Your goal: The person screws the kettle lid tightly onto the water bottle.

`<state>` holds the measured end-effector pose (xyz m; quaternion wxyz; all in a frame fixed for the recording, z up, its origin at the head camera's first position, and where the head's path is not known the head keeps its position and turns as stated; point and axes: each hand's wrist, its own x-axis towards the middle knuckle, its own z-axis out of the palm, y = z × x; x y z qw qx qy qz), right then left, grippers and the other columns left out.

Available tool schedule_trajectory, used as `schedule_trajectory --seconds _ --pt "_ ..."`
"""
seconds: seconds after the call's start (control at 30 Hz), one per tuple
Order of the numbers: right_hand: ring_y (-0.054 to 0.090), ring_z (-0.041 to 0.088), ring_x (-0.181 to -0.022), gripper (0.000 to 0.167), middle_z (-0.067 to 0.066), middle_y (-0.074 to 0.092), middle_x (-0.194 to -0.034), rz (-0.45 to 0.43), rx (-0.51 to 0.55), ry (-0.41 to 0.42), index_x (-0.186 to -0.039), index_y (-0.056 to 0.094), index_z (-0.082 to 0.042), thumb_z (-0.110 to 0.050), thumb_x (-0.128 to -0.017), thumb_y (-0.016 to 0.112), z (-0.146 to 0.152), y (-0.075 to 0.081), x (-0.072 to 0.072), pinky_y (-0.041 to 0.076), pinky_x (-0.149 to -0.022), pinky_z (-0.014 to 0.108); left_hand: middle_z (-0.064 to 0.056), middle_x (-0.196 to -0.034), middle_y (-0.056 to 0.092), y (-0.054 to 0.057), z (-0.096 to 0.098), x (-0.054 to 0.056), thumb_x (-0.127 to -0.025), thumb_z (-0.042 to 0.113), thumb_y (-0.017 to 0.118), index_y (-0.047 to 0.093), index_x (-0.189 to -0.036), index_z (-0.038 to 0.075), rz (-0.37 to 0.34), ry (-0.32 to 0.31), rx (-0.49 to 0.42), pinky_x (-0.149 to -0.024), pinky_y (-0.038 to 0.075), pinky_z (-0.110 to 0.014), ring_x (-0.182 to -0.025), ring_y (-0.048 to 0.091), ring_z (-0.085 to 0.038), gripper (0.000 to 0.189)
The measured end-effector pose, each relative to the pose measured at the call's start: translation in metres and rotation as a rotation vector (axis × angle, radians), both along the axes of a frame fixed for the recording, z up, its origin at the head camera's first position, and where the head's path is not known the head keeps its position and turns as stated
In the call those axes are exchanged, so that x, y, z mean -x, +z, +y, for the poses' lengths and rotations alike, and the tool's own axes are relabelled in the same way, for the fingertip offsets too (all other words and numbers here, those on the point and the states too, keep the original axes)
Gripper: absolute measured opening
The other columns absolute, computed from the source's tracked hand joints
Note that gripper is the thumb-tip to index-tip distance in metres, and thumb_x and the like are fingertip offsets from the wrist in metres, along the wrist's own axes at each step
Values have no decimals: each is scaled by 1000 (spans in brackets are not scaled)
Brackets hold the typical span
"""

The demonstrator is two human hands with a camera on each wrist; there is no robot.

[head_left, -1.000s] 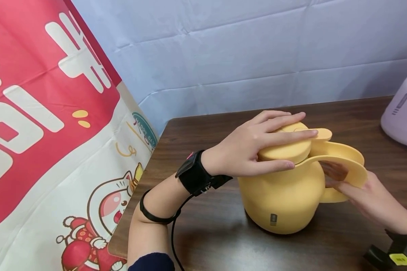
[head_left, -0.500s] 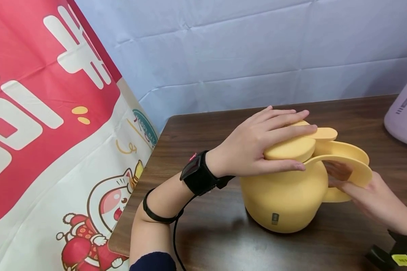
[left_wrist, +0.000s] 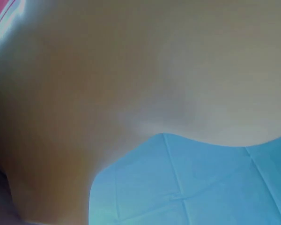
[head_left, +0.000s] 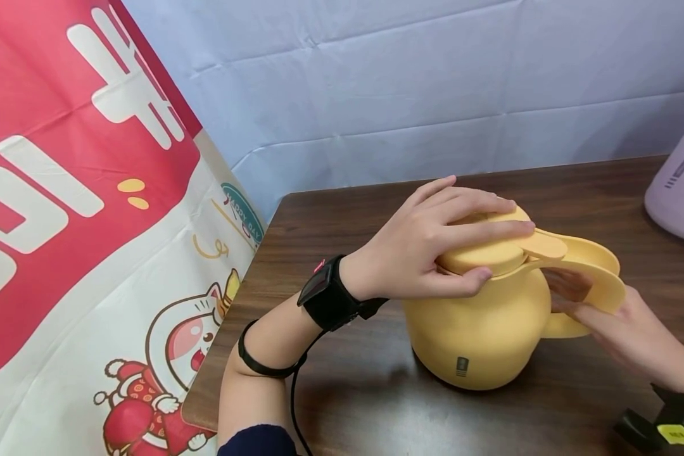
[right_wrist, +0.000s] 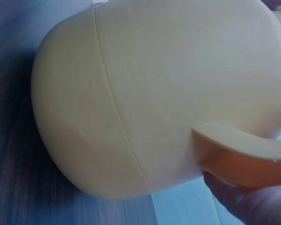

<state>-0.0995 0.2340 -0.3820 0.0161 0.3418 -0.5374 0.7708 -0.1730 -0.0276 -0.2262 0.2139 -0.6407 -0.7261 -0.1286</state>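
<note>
The left hand [head_left: 427,250], curled round the lid [head_left: 481,253], has turned it flatter onto the yellow jug [head_left: 479,329] at the table's [head_left: 348,392] centre; right hand [head_left: 621,329], at three o'clock, probably grips the handle [head_left: 595,278]; seating seems nearly done.

Jug [head_left: 479,335]: yellow plastic, matt, smooth, w/ a fine moulded seam round the body [right_wrist: 117,108]; lid [head_left: 481,253] and handle [head_left: 593,278] on it look the same matt plastic. Surface [head_left: 376,392] under the jug: dark wood grain, slight sheen. Backdrop [head_left: 405,95] behind the jug: pale blue cloth, creased, matt. Banner [head_left: 80,240] left of the jug: printed fabric, approx. satin finish, hard to tell. Lilac appliance [head_left: 681,190] right of the jug: smooth plastic.
</note>
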Motion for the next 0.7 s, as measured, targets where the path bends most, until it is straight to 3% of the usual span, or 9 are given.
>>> schedule_trajectory --seconds 0.13,0.33,0.4,0.57,0.7 --pt "49 15 -124 66 10 48 -140 -7 -12 -12 -141 36 6 32 -84 18 1 0 0 52 -83 28 2 -136 52 2 -3 -2 -90 33 51 59 -132 21 -8 23 55 -113 4 -34 -133 33 -7 44" --pt "48 14 -124 63 9 49 -139 -28 -24 -21 -139 39 5 32 -85 22 2 -1 0 50 -85 26 -2 -141 48 2 -7 -2 -90 27 51 58 -133 19 -36 -5 81 -114 0 -37 -137 28 -7 44" --pt "48 13 -124 64 8 50 -139 -33 -37 -33 -139 40 4 32 -85 22 3 -1 0 50 -85 25 -4 -141 48 2 -7 -2 -89 25 51 59 -132 17 -62 -29 73 -114 2 -36 -138 26 -6 45" --pt "48 10 -124 66 6 50 -138 -37 -60 -53 -140 40 1 32 -84 22 3 -2 1 50 -84 25 -13 -138 50 -1 -5 1 -86 18 49 62 -126 6 -141 -166 -6 -113 17 -31 -137 29 -10 45" --pt "48 12 -125 64 8 49 -139 -32 -35 -34 -140 40 4 32 -85 22 2 -2 1 50 -84 25 -17 -134 52 -2 -4 3 -83 14 45 63 -122 1 -160 -235 -42 -111 22 -30 -136 32 -15 45"
